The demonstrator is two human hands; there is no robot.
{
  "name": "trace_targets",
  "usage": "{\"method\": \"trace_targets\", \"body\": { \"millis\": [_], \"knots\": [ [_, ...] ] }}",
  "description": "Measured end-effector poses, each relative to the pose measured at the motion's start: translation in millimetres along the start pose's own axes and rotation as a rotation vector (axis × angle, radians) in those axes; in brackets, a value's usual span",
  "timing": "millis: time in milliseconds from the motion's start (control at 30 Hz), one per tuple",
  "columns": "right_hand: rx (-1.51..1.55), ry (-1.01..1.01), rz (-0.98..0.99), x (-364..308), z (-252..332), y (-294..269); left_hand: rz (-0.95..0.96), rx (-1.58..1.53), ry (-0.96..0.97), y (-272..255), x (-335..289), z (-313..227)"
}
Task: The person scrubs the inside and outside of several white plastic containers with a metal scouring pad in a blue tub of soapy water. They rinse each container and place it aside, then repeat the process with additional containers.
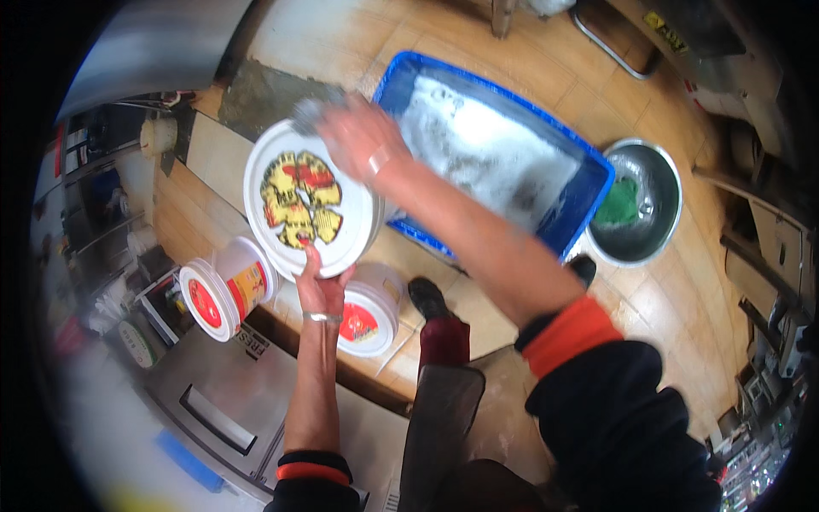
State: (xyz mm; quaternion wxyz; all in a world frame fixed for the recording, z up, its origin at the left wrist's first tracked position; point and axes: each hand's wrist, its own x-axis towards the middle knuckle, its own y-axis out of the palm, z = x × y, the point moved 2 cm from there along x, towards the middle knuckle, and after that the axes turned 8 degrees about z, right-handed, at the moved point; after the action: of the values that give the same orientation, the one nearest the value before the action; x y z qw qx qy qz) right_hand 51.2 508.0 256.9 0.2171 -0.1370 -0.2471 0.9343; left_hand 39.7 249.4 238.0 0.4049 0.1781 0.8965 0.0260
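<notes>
A: Where is the white tub [309, 200] being held?
B: It is being held to the left of the blue basin [589, 192], with its printed lid being turned up toward the head camera. Whether it is also being propped on the tiled floor [648, 316] cannot be told.

A: And how is it being gripped by the left hand [322, 286]?
B: The lower edge is being pinched: the thumb is being laid on the lid, while the other fingers are being mostly hidden at the rim and side. A silver bracelet [322, 317] is being worn on that wrist.

A: What is being done with the right hand [357, 141]?
B: A grey scrubber [309, 113] is being held under its bent fingers, at the upper edge of the lid. The fingers are being blurred, so whether they are being spread or pressed together cannot be told.

A: What is being contained in the basin?
B: Water covered with white suds [478, 128] is being held there. Just beside its right end, a green cloth [618, 203] is being held in a steel bowl [664, 192].

A: Are other containers being shown?
B: Two are being seen below the tub: a bucket with a yellow and red side label [247, 288] to the left of the left forearm, and a red-labelled bucket [373, 311] to its right, partly being hidden by that hand. Near the latter, a dark shoe [428, 299] is being planted on the floor.
</notes>
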Motion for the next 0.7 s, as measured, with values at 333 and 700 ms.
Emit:
{"method": "trace_targets", "body": {
  "millis": [333, 700],
  "knots": [
    [-0.067, -0.081, -0.176, 21.8, -21.4, 34.9, -0.06, 0.014, 0.025, 2.6, 2.6, -1.4],
    [0.097, 0.306, -0.574, -127.8, 17.7, 94.9, -0.102, -0.327, 0.13, 35.9, 12.3, 31.2]
  ]
}}
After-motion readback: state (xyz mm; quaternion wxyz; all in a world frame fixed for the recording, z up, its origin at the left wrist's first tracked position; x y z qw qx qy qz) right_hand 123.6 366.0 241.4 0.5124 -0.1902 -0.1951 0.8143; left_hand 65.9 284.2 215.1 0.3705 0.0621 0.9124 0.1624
